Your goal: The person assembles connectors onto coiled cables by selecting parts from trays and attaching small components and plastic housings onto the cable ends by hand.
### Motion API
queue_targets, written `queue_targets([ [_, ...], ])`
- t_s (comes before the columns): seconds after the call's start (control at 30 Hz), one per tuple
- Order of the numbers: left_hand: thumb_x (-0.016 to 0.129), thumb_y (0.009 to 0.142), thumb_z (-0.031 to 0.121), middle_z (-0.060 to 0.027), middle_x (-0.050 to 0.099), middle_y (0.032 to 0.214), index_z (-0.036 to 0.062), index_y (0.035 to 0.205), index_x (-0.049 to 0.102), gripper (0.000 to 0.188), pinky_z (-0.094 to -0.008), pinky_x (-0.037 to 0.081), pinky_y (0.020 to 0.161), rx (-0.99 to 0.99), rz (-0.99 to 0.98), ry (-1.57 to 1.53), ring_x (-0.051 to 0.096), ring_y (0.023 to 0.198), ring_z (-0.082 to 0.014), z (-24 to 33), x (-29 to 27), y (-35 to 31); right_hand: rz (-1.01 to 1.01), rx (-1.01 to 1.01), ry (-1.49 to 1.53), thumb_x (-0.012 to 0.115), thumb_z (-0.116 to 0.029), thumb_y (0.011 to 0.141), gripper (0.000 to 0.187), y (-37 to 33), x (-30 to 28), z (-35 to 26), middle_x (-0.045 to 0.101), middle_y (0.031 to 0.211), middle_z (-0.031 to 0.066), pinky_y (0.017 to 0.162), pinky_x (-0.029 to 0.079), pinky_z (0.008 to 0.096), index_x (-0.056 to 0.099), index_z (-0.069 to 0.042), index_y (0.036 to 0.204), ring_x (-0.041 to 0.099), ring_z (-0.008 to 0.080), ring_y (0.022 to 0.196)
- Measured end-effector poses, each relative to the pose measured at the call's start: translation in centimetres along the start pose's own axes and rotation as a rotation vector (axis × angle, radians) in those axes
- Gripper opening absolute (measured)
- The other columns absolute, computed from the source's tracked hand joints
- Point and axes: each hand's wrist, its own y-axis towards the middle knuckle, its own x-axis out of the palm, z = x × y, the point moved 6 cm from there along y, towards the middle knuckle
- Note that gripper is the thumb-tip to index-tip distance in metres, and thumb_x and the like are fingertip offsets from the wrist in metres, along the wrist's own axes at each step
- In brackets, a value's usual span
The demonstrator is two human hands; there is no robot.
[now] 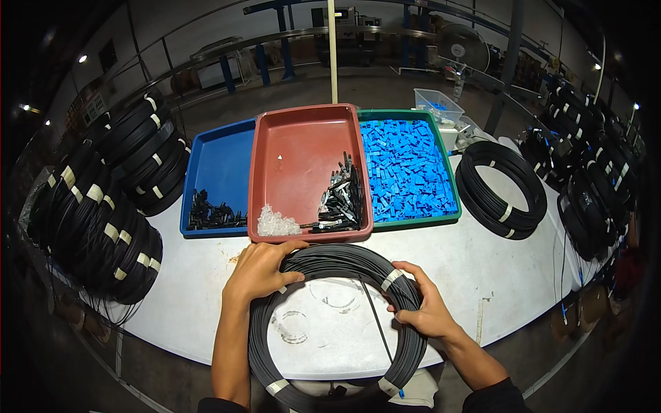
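A large coil of black cable [337,258], tied at intervals with pale tape bands, lies at the table's near edge, its lower part reaching past that edge. My left hand [260,270] grips its upper left, thumb on the inside of the ring and fingers over the top. On the right, my right hand [425,303] wraps the ring just beside a tape band [391,279]. One loose cable strand [375,316] crosses the coil's open middle. A small blue tip [401,394] shows at the bottom of the coil.
Beyond the coil stand a blue tray [220,148] with black parts, a red tray [303,138] with black and clear pieces, and a green tray [454,210] full of blue connectors. Stacked coils [103,227] crowd the left; another coil [501,224] lies right, near more stacks [595,193].
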Motion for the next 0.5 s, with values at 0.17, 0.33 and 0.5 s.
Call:
queue_targets([
  [0.17,0.090,0.065,0.025,-0.0188,0.075,0.107,0.0119,0.128,0.069,0.067,-0.0429,0.054,0.089,-0.014,0.061,-0.146,0.073,0.097,-0.0345,-1.8,0.5,-1.6,0.025,0.039,-0.059,0.065,0.017,0.065,0.088,0.7,0.1,-0.9,0.067,0.111,0.0141,0.081,0.058,0.0318,0.044,-0.004,0.147,0.069,0.0177,0.093],
  [0.33,0.089,0.065,0.022,-0.0179,0.075,0.113,0.0080,0.129,0.068,0.069,-0.0397,0.053,0.097,-0.076,0.071,-0.259,0.072,0.107,-0.0333,-3.7,0.2,-2.9,-0.015,-0.030,-0.152,0.065,0.018,0.068,0.087,1.4,1.6,-4.2,0.066,0.107,0.0136,0.080,0.058,0.0324,0.041,-0.005,0.148,0.069,0.0189,0.095],
  [0.5,0.088,0.066,0.019,-0.0197,0.075,0.113,0.0062,0.132,0.067,0.071,-0.0394,0.054,0.095,-0.068,0.045,-0.263,0.073,0.104,-0.0330,-4.3,0.8,-2.6,-0.037,0.063,-0.104,0.066,0.016,0.068,0.093,1.8,1.2,-2.9,0.066,0.104,0.0165,0.075,0.057,0.0319,0.030,-0.010,0.150,0.068,0.0204,0.094],
])
